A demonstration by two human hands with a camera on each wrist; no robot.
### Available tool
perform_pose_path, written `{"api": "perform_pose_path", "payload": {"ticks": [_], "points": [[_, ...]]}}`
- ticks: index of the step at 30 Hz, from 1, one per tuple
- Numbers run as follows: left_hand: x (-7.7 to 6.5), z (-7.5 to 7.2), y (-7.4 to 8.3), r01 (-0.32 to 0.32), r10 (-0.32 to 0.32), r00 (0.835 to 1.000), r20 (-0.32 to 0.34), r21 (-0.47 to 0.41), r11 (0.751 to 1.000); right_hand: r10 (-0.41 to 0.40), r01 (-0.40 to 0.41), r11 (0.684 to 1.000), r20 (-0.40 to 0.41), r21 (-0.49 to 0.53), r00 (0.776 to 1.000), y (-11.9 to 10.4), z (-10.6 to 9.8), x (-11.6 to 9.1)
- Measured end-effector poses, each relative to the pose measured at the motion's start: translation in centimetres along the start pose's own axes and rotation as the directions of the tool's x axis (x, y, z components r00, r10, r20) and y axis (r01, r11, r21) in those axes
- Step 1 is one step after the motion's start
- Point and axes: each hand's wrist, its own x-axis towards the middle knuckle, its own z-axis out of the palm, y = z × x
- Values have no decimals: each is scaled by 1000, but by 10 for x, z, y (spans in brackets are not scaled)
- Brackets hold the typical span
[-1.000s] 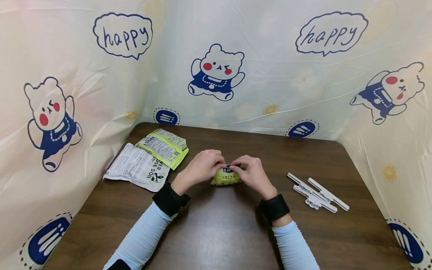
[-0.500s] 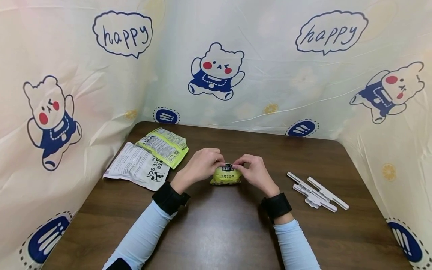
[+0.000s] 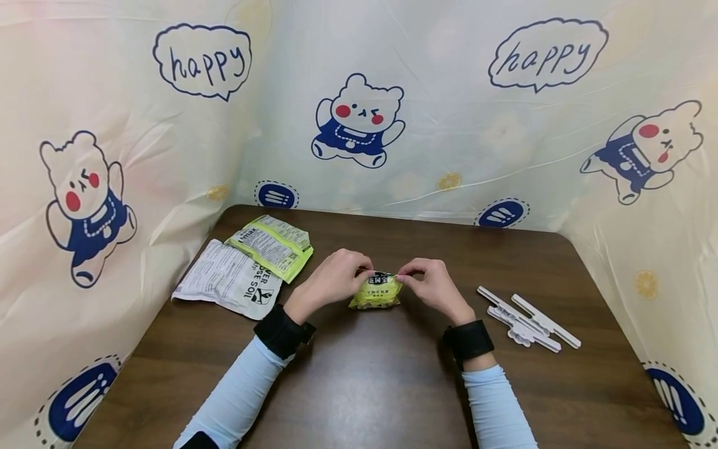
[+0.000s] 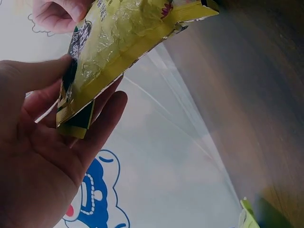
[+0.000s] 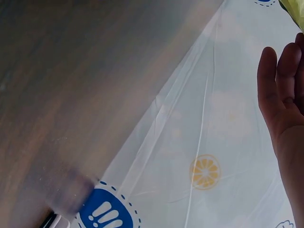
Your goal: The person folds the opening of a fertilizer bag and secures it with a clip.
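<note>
At the upper left corner of the yellow-green packet point(image 3: 378, 297), the left hand point(image 3: 336, 275) is pinching the film: its thumb is pressing the printed face, its fingers are lying behind, and only the film is separating them. At the upper right corner, the thumb and index finger of the right hand point(image 3: 433, 284) are pinching the film, their tips meeting there. Remaining fingers of the right hand are extending loosely in the right wrist view.

Between both hands, the packet is facing the near edge of the desk point(image 3: 359, 380), on the far side of the desk's middle. Whether its base is touching the surface cannot be told.

Behind the hands, a black left wristband point(image 3: 282, 332) and a black right wristband point(image 3: 469, 342) are encircling the wrists above light blue sleeves point(image 3: 232, 390).

Toward the desk's far left corner, a green bag point(image 3: 273, 247) is overlapping a white bag point(image 3: 227, 277). Toward the right edge, white strips point(image 3: 518, 324) are lying grouped. Beyond the far edge, a printed cloth point(image 3: 443, 137) is hanging.
</note>
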Motion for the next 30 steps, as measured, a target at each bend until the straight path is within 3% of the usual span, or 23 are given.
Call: {"api": "perform_pose_path", "payload": {"ticks": [11, 22, 30], "points": [[2, 9, 0, -7, 7, 1000, -24, 32, 999, 40, -40, 999, 4, -25, 999, -2, -1, -1], [5, 18, 1, 20, -21, 998, -61, -21, 1000, 36, -36, 999, 0, -37, 999, 1, -3, -1], [5, 20, 2, 45, -46, 996, -77, -13, 999, 48, -47, 999, 23, -23, 999, -1, -3, -1]]}}
